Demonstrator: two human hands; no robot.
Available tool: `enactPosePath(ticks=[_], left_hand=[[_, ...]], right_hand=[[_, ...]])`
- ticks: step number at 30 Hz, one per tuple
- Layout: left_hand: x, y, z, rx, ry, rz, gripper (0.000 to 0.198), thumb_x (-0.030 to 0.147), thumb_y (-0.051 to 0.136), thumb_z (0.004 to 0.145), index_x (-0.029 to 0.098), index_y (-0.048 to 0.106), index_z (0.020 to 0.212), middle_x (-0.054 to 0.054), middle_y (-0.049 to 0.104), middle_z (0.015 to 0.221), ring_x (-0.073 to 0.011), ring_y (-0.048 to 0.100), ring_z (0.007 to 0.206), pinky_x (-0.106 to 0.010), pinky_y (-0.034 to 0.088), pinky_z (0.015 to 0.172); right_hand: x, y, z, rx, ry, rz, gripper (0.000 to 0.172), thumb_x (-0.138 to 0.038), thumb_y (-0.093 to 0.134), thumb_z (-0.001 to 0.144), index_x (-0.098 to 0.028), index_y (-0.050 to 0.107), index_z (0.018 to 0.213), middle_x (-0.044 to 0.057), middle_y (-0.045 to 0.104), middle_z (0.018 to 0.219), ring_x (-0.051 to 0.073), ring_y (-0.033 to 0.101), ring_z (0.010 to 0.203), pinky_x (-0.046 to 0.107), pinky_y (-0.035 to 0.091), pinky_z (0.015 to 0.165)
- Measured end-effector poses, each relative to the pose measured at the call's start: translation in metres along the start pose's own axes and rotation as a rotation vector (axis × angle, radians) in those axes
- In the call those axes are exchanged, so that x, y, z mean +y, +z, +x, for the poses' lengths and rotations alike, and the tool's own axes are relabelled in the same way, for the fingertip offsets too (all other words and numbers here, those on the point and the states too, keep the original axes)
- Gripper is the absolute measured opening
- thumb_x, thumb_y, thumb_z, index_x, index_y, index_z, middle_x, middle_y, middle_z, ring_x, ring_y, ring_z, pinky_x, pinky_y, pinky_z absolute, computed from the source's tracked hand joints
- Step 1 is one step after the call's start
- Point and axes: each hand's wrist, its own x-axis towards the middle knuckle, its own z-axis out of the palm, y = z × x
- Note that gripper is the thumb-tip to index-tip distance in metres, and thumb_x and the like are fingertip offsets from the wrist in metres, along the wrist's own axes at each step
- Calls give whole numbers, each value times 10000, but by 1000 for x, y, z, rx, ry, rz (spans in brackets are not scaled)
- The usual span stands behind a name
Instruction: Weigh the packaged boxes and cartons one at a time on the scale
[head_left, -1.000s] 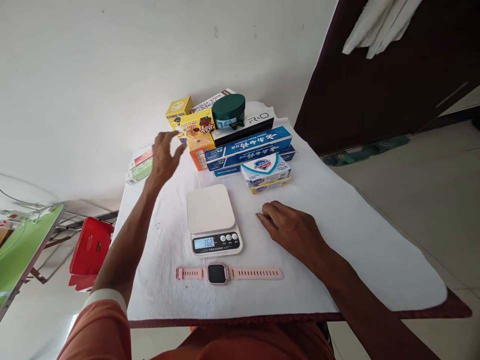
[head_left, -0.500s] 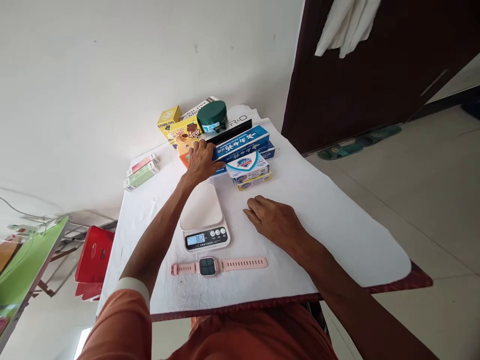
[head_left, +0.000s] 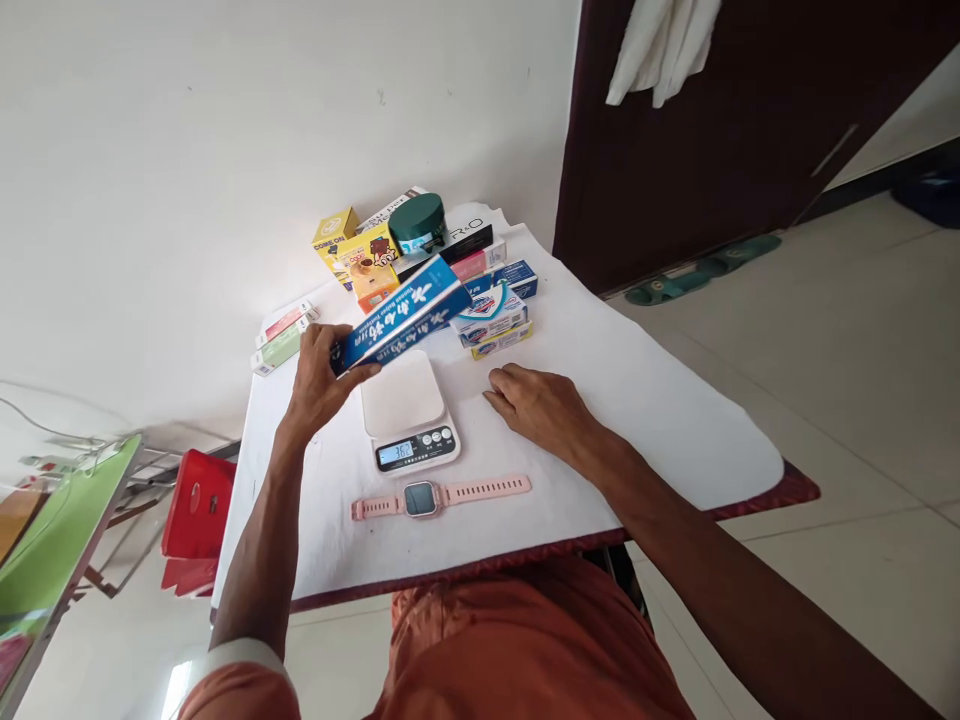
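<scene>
My left hand is closed around the near left end of a long blue toothpaste box. The box is tilted in the air over the back of a white kitchen scale, whose display is lit. To the scale's right, my right hand rests on the white cloth, its fingers curled in and nothing showing in them. A pink smartwatch lies stretched out in front of the scale. Behind my right hand are stacked soap boxes, and another blue box sits behind those.
At the back stand a green round jar, yellow boxes, an orange box and a black-and-white box. Two slim boxes lie at the left edge. A red chair stands left of the table.
My left hand has taken the blue toothpaste box off the pile and moved it left and nearer, uncovering a pink-and-white box behind. My right hand stays about where it was.
</scene>
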Motion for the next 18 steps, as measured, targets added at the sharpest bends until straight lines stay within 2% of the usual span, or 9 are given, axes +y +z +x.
enactPosePath(ticks=[4, 7, 13, 16, 18], left_hand=[[1, -2, -47, -124, -22, -28, 446, 427, 830, 870, 264, 617, 1227, -65, 604, 1175, -275, 584, 1116, -448, 534, 963], [-1, 7, -65, -191, -46, -43, 449, 437, 815, 887, 250, 615, 1243, -79, 604, 1195, -285, 570, 1132, -462, 528, 963], [-9, 14, -69, -224, -37, -14, 496, 466, 831, 874, 246, 633, 1272, -92, 612, 1202, -296, 577, 1137, -483, 528, 993], [-10, 6, -67, -206, 4, -13, 604, 528, 828, 871, 269, 602, 1368, -111, 615, 1305, -313, 581, 1226, -511, 514, 1060], [-8, -5, -65, -148, 17, -30, 694, 593, 816, 864, 279, 566, 1430, -121, 608, 1376, -322, 574, 1298, -520, 502, 1099]], right_hand=[[2, 3, 0, 26, 1, 23, 249, -285, 488, 1060, -176, 700, 988, 96, 754, 1002, 205, 666, 796, 304, 268, 602], [3, 6, 0, 32, -10, 36, 250, -281, 482, 1056, -173, 689, 967, 91, 748, 979, 201, 660, 788, 298, 285, 613], [7, 11, 0, 58, -15, 52, 240, -300, 492, 1043, -182, 669, 933, 89, 739, 951, 197, 638, 757, 299, 270, 610], [8, 13, 1, 73, -19, 58, 243, -307, 489, 1041, -185, 667, 931, 93, 740, 955, 202, 639, 763, 302, 271, 617], [7, 13, 1, 74, -16, 54, 246, -310, 490, 1040, -182, 670, 933, 97, 741, 963, 207, 643, 773, 305, 272, 617]])
